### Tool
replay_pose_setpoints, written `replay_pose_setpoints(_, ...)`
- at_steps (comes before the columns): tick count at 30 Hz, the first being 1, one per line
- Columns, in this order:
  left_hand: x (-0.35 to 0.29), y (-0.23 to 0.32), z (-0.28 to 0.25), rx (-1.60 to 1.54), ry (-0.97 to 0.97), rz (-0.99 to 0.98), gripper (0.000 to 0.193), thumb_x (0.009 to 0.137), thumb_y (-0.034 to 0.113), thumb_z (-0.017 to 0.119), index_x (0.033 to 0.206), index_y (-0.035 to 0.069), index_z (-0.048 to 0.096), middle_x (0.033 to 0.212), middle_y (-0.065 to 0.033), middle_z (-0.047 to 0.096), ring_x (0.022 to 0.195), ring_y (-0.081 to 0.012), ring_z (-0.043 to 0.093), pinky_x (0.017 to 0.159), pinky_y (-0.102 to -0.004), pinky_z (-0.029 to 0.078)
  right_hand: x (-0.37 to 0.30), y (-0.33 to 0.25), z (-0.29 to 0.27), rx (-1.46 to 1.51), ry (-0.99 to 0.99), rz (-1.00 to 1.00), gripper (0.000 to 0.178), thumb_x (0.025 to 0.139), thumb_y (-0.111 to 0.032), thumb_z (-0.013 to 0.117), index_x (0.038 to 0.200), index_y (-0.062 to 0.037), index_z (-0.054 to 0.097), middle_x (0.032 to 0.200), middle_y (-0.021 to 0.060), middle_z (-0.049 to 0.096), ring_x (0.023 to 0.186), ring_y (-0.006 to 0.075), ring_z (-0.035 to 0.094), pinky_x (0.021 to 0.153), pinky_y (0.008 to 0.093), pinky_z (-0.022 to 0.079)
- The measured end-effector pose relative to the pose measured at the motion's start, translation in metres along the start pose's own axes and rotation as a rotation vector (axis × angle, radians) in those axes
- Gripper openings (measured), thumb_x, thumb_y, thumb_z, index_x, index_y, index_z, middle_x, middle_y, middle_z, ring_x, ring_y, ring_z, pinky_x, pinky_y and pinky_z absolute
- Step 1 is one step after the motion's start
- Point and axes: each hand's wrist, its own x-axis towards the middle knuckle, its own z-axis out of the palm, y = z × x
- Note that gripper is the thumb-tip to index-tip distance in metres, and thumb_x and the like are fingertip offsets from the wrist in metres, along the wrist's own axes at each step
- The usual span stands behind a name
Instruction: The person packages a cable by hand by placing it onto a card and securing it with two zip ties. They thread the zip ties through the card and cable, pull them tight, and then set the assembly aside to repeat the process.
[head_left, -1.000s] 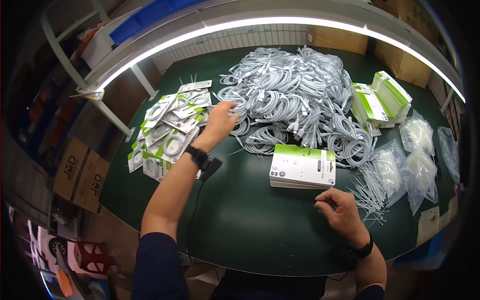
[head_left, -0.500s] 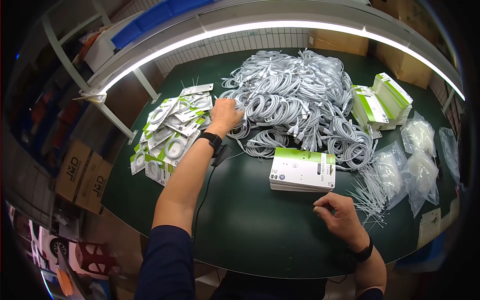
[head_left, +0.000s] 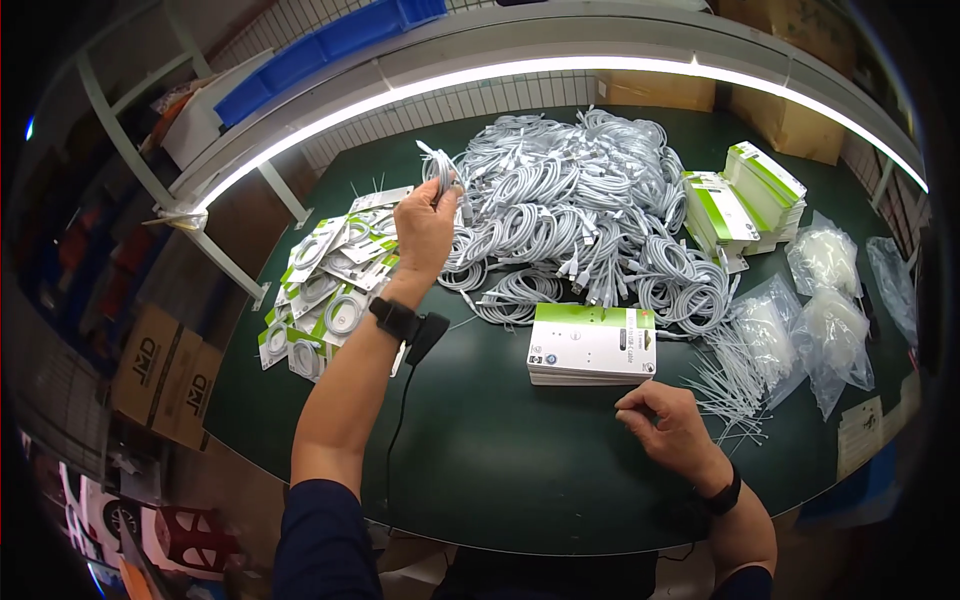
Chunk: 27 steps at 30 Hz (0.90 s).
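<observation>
My left hand (head_left: 425,232) is closed around a coiled grey-white cable (head_left: 437,165), raised at the left edge of a big heap of similar coiled cables (head_left: 570,180). Left of that forearm lies a pile of green-and-white cards with cables mounted on them (head_left: 340,315). My right hand (head_left: 668,425) is low over the table, fingers curled in and thumb close to the index finger, with nothing visible in them. It is just in front of a stack of green-and-white cards (head_left: 592,345). Beside it, loose white cable ties (head_left: 735,395) fan out.
Clear bags of white cable ties (head_left: 835,340) lie at the right. Behind them stand more stacked cards (head_left: 765,200). A lit lamp bar (head_left: 540,66) arches over the dark green table (head_left: 500,470). A black cord (head_left: 393,440) runs down beside my left forearm.
My left hand has lifted up and away from the heap's left edge with a coiled cable in it. My right hand stays curled in nearly the same place. The view has shifted slightly.
</observation>
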Motion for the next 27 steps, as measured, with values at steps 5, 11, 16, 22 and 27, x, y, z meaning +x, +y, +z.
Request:
replay_pose_setpoints(5,-0.085,0.095,0.011,-0.120,-0.112,0.027,0.022,0.100,0.005,0.066,0.120,-0.006,0.072,0.099,-0.0185,0.072,0.085,-0.0261,0.070,0.071,-0.0351,0.054,-0.004,0.000,-0.004,0.213,-0.063,0.081,0.014,0.094,-0.004,0.076,0.106,0.0019,0.073,0.091,0.0098,0.074,0.079,0.0169,0.072,0.068,0.0283,0.056)
replay_pose_setpoints(11,-0.159,0.138,0.030,-0.037,-0.138,0.794,0.035,0.093,-0.008,0.066,0.128,-0.009,0.069,0.120,-0.0207,0.071,0.129,-0.0427,0.064,0.105,-0.0424,0.057,-0.003,-0.021,0.002,0.550,0.092,0.078,0.033,0.099,-0.006,0.071,0.129,0.0037,0.065,0.110,0.0113,0.070,0.090,0.0142,0.068,0.073,0.0261,0.055)
replay_pose_setpoints(16,-0.195,0.149,0.046,0.013,-0.312,0.779,0.042,0.088,-0.014,0.063,0.129,-0.007,0.069,0.133,-0.0215,0.066,0.134,-0.0432,0.061,0.110,-0.0455,0.057,-0.002,-0.023,-0.001,0.219,0.318,-0.098,0.037,0.098,-0.007,0.074,0.132,0.0034,0.064,0.113,0.0119,0.066,0.088,0.0154,0.066,0.072,0.0277,0.055)
replay_pose_setpoints(22,-0.212,0.158,0.047,-0.431,-0.559,0.372,0.051,0.090,-0.008,0.068,0.141,-0.006,0.061,0.148,-0.0215,0.055,0.134,-0.0370,0.060,0.107,-0.0428,0.057,-0.001,-0.003,-0.009,-0.062,0.417,-0.244,0.034,0.098,-0.009,0.075,0.128,0.0033,0.066,0.109,0.0126,0.066,0.079,0.0218,0.064,0.067,0.0295,0.054)
replay_pose_setpoints(27,-0.225,0.163,0.043,-1.018,-0.694,-0.334,0.051,0.097,0.003,0.071,0.146,-0.003,0.057,0.145,-0.0160,0.057,0.127,-0.0265,0.062,0.105,-0.0394,0.055,0.000,-0.005,-0.015,-0.338,0.433,-0.391,0.031,0.094,-0.006,0.077,0.124,-0.0011,0.072,0.112,0.0130,0.067,0.076,0.0184,0.062,0.062,0.0275,0.052)
